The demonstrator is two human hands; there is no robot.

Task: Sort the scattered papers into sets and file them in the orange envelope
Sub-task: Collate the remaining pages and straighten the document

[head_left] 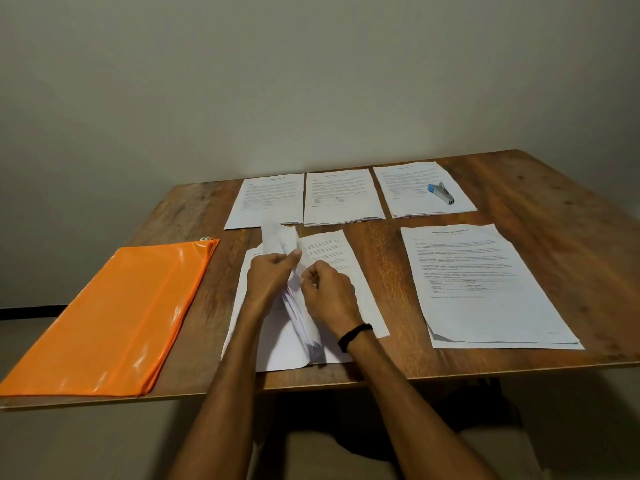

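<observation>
My L hand (273,275) pinches a few thin white sheets (280,241), lifted & curled up off the loose stack (277,344). R hand (329,294), black band (355,336) at wrist, pinches their edge. Glossy orange envelope (114,317) lies flat, left of the stack, on the wood-grain table (554,188). Right set (485,289): heading looks like "Sample Financial Statement"; rest too blurred.

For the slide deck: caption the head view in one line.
Left grip and right grip leaf through the middle paper stack; four other sets, a stapler and the orange envelope lie around.
</observation>
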